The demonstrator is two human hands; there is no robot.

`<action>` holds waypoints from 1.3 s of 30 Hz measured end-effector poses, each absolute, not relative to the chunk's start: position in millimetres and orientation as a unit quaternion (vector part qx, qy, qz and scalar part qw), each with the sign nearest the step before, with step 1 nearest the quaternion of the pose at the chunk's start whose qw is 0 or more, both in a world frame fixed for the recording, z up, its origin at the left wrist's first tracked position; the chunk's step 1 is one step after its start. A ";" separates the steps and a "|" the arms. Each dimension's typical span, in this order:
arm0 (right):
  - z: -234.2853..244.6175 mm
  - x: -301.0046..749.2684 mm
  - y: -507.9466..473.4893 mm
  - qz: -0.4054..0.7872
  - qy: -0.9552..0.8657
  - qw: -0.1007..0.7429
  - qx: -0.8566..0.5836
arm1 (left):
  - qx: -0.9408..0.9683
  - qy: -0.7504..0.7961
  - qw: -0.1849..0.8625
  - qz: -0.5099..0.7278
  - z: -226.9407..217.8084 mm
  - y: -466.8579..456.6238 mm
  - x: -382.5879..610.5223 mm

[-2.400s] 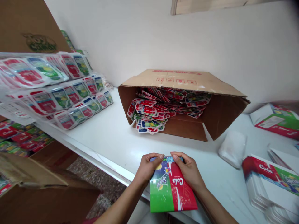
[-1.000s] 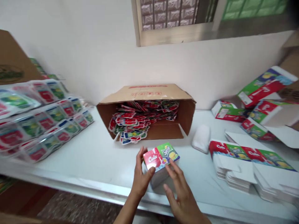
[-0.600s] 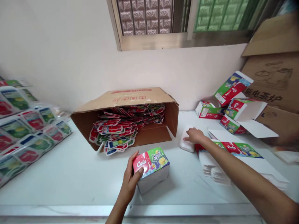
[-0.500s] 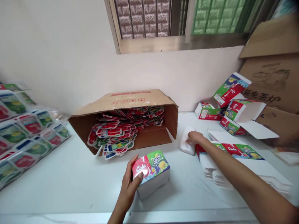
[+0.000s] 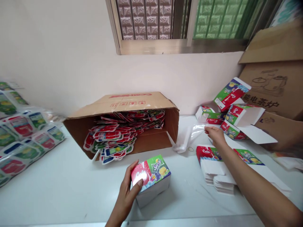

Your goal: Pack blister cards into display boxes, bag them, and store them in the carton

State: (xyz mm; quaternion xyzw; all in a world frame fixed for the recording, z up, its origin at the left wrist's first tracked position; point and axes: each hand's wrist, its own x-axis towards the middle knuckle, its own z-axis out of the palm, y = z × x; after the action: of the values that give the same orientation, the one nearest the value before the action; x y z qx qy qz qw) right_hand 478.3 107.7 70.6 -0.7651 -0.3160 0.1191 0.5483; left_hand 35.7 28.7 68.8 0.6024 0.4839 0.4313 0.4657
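My left hand [image 5: 129, 189] grips the left end of a small printed carton [image 5: 151, 176] with Cola and Sprite pictures, which rests on the table near its front edge. Its thumb lies on the printed top face. Off to the right, my right hand [image 5: 215, 135] is closed on the edge of a clear plastic bag [image 5: 197, 130]. The bag stretches up and right from a stack of clear bags [image 5: 181, 143] lying on the table. Below the right forearm sits a pile of flat, unfolded cartons [image 5: 213, 168].
A cardboard box [image 5: 174, 124] lies on its side, full of bottle-shaped printed packets [image 5: 113, 135]. Wrapped packets [image 5: 26, 135] are heaped at the left. Folded-up cartons [image 5: 233, 113] stand at the back right before large brown boxes [image 5: 272, 85]. A rubber band [image 5: 191, 149] lies by the bags.
My right hand has moved right and slightly up from the stack of bags, drawing one bag's edge out with it. My left hand still holds the carton in about the same place.
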 end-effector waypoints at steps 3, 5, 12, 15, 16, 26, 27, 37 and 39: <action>98.5 474.7 102.5 0.072 -0.290 0.650 -0.699 | 0.606 0.477 0.471 0.428 67.3 27.9 32.9; 124.0 462.8 98.2 0.059 -0.299 0.689 -0.657 | 0.618 0.477 0.444 0.440 70.8 30.7 29.8; 218.8 338.7 83.1 0.214 -0.487 0.674 -0.513 | 0.691 0.442 0.350 0.452 130.9 45.0 61.4; 243.4 279.2 91.1 0.296 -0.532 0.640 -0.469 | 0.634 0.402 0.420 0.510 146.1 48.4 100.6; 248.9 263.2 95.9 0.312 -0.543 0.632 -0.457 | 0.605 0.381 0.461 0.526 146.8 50.3 111.8; 230.4 222.9 130.4 0.300 -0.659 0.539 -0.430 | 0.352 0.327 0.655 0.583 133.4 73.5 82.6; 220.8 227.2 129.1 0.277 -0.682 0.521 -0.432 | 0.340 0.317 0.664 0.585 134.1 76.2 73.9; 127.3 240.3 82.7 0.164 -0.799 0.378 -0.437 | 0.311 0.273 0.713 0.565 135.5 95.3 38.9; 126.3 236.0 80.4 0.116 -0.806 0.394 -0.426 | 0.311 0.266 0.734 0.542 137.3 96.0 41.4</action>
State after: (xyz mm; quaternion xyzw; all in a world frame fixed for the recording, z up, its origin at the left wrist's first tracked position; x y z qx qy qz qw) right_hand 236.0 80.4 126.3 -0.4256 -0.8064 0.1159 0.3940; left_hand 41.4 96.0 137.3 0.3109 0.2658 0.5423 0.7339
